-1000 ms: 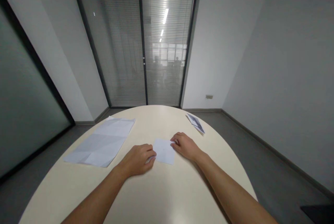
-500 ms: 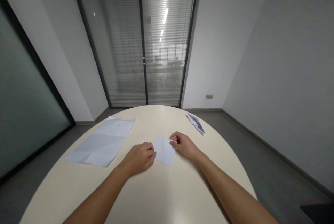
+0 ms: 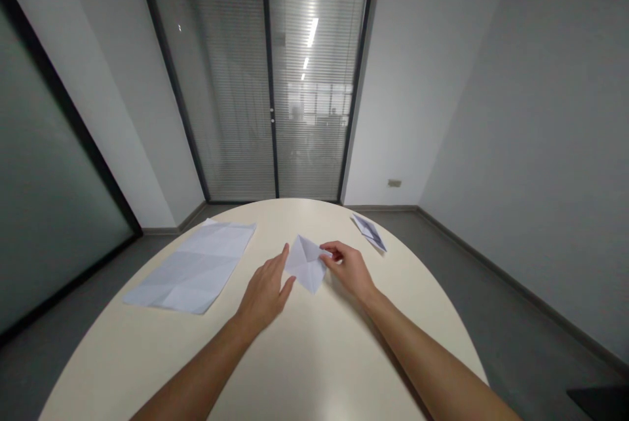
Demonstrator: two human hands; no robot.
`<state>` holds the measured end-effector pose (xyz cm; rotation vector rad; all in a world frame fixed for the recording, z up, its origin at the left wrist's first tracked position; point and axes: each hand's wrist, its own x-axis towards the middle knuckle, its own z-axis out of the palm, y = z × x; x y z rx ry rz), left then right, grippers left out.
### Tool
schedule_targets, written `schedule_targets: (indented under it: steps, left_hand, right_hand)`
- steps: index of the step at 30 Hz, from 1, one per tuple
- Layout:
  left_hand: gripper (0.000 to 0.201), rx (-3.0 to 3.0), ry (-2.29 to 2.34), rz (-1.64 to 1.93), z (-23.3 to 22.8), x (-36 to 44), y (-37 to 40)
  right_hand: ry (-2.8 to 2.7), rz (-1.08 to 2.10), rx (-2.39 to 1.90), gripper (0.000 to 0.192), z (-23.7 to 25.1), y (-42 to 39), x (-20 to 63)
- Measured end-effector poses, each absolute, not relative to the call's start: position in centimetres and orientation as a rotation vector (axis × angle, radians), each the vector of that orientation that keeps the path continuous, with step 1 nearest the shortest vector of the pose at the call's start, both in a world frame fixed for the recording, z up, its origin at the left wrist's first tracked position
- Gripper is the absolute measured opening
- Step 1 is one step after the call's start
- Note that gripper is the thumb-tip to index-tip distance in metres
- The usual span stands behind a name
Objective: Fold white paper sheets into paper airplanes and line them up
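A small folded sheet of white paper (image 3: 305, 265), creased across its face, is between my two hands above the middle of the table. My right hand (image 3: 348, 267) pinches its right corner between thumb and fingers. At the paper's left edge is my left hand (image 3: 266, 289), thumb and fingers spread apart. Whether its fingertips touch the paper I cannot tell.
On the round cream table (image 3: 275, 368), a large creased white sheet (image 3: 196, 267) lies flat at the left. A folded piece of paper (image 3: 369, 232) rests near the right far edge. Beyond the table stands a glass partition with blinds (image 3: 236, 113).
The small paper has risen and tilted, and its folded flaps now show. My left hand has opened from a pinch at its left corner. My right hand keeps its grip.
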<state>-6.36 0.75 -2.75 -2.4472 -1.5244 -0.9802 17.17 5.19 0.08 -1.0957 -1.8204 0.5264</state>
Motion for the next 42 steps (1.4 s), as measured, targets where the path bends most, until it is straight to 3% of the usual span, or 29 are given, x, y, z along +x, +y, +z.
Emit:
schedule_targets:
  steps: [9,16,23,29,36,42]
  left_hand:
    - [0.054,-2.113,-1.273,-1.065,-0.8,-6.2,0.5]
    - [0.019,-2.260,-1.292,-1.067,-0.4,-6.4,0.0]
    - [0.024,-2.527,-1.429,-0.970,-0.9,-7.1,0.4]
    - [0.029,-2.677,-1.540,-0.798,-1.6,-7.1,0.9]
    - [0.042,-2.761,-1.525,-0.826,-2.5,-7.4,1.2]
    - [0.040,-2.825,-1.426,-0.884,-1.6,-7.3,0.5]
  right_hand:
    - [-2.162,0.088,-0.594,0.017,1.7,2.6,15.9]
    - [-2.285,0.116,-0.582,0.017,1.7,2.5,15.9]
    - [-2.494,0.254,-0.683,0.034,1.3,3.2,16.8]
    - [-2.542,0.362,-0.733,0.025,0.6,3.8,17.4]
    - [-2.600,0.362,-0.735,0.021,1.2,3.5,17.5]
    - [-2.614,0.371,-0.767,0.022,1.1,3.4,17.4]
